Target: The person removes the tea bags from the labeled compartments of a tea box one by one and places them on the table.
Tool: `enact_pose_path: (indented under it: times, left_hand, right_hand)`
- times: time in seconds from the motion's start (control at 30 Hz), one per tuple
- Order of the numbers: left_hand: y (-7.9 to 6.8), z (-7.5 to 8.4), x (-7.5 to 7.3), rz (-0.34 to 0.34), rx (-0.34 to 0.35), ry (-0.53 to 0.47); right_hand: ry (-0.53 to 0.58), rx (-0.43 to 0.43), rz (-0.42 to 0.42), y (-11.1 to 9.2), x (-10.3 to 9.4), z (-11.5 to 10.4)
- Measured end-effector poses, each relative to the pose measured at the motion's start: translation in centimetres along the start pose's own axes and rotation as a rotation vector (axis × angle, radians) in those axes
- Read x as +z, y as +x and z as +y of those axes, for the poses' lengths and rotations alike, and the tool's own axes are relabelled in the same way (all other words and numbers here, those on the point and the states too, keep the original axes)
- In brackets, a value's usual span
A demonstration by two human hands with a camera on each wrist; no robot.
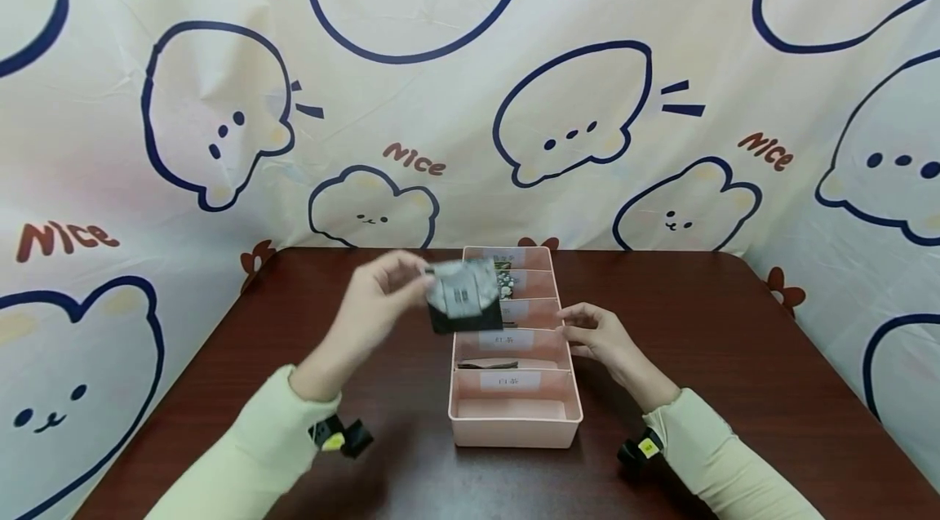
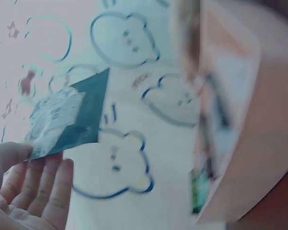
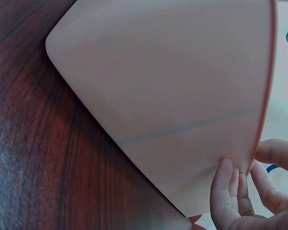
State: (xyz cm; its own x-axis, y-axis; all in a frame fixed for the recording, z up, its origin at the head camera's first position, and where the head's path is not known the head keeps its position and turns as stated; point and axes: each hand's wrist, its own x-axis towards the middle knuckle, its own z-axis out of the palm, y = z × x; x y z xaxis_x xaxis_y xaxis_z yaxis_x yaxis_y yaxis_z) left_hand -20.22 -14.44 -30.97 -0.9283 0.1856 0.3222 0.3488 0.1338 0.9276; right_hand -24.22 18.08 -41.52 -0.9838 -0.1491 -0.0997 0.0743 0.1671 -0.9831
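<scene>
My left hand [image 1: 370, 304] pinches a small flat tea packet [image 1: 464, 295] by its edge, between thumb and fingers. The packet is dark with a silvery, printed face, and in the head view it overlaps the middle of a long pink divider box [image 1: 514, 432]. In the left wrist view the packet [image 2: 89, 117] stands out past the fingertips, tilted. My right hand [image 1: 604, 340] grips the box's right rim near the middle compartments. The right wrist view shows its fingers [image 3: 223, 179] against the outer side wall [image 3: 168, 86].
White labels [image 1: 508, 380] with Chinese characters mark the compartments. A thin dark packet [image 1: 488, 364] lies in the second compartment from the front; green patterned packets [image 1: 505, 283] stand towards the back. The box rests on a dark brown table [image 1: 661, 291] before a cartoon-printed cloth [image 1: 470, 112].
</scene>
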Motion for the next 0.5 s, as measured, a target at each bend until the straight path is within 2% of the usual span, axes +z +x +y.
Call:
enact_pose_path:
  times: [0.1,0.2,0.33,0.5]
  left_hand:
    - [2.9,0.4,-1.3,0.077,-0.001,-0.040]
    - [5.8,-0.2,-2.8,0.128,-0.043,-0.013]
    - [8.4,-2.5,-4.5,0.155,-0.134,0.074]
    - [9.9,-6.3,-5.4,0.170,-0.255,0.130]
  right_hand:
    - [0.001,0.002,0.001,-0.1,-0.1,0.0]
    - [0.005,0.003,0.001,-0.1,-0.1,-0.1]
    - [0.008,0.004,0.010,0.0,-0.1,0.0]
    - [-0.003,0.002,0.023,0.1,0.0,0.1]
